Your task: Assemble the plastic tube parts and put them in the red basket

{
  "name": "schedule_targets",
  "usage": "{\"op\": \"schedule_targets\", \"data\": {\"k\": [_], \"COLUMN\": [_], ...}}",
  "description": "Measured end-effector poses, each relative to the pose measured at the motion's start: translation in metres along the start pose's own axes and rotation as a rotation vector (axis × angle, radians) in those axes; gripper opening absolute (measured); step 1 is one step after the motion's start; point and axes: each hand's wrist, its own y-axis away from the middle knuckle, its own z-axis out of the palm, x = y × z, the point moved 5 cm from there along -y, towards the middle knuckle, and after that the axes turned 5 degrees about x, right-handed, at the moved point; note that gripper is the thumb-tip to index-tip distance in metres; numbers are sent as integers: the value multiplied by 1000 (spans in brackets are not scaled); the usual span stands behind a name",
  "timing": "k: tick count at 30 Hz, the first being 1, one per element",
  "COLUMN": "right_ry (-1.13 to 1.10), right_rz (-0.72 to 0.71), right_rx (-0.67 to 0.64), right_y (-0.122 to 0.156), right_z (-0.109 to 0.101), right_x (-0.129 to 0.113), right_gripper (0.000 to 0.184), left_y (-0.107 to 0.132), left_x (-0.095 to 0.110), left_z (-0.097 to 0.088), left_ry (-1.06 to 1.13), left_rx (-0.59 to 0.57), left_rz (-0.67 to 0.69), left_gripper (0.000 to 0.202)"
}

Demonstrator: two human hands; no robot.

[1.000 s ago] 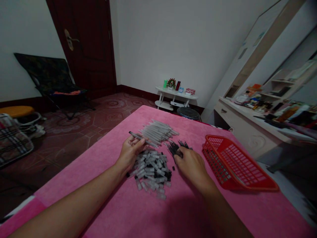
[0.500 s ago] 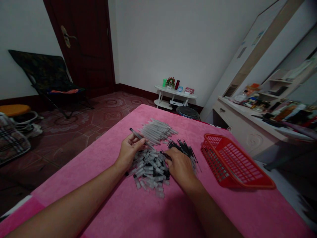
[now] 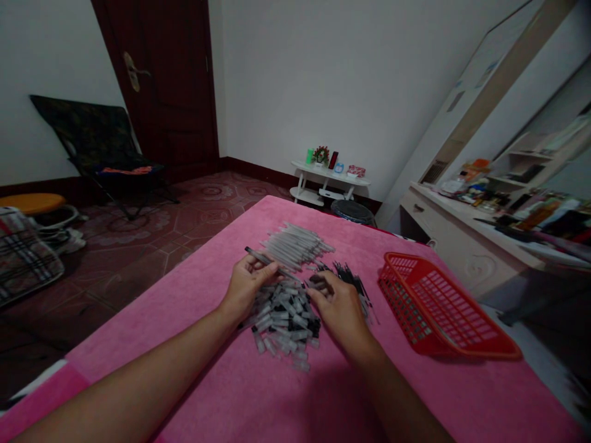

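here, the left hand (image 3: 247, 286) is closed in a pinch on a slim grey pen barrel (image 3: 264, 258). it holds the barrel roughly level over the far left edge of the heap of short clear-and-black plastic caps (image 3: 284, 323), which lies on the pink cloth-covered bench (image 3: 231, 394). the right hand (image 3: 339, 307) rests at the right side of the heap, knuckles up and fingers curled inward over its far edge. whether it grips a part cannot be told. a second ago this hand lay further right of the heap, on the scatter of thin black refills (image 3: 354, 284). it has since crossed to the heap, while the left hand has kept its pinch almost unmoved. judged from this, the work has passed from the refills to the heap, where both hands now meet. beyond the heap lies a stack of pale grey pen barrels (image 3: 298, 243). well to the right of the heap stands a red plastic mesh basket (image 3: 443, 307).
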Motion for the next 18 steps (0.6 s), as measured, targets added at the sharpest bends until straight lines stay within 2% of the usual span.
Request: {"op": "schedule_targets", "data": {"k": [5,13,18], "right_ry": [16,100,112], "right_rz": [-99,-105,-184], "right_rx": [36,36,59], "right_y": [2,5,6], "right_z": [-3,-3,-7], "right_x": [-12,-18,-27], "right_gripper": [17,11,8], "left_y": [2,1,6], "left_x": [0,-1,2], "left_z": [1,1,6], "left_ry": [10,-20,-104], "left_rx": [-5,-6,-66], "left_rz": [-1,8,2], "left_gripper": [37,36,34]}}
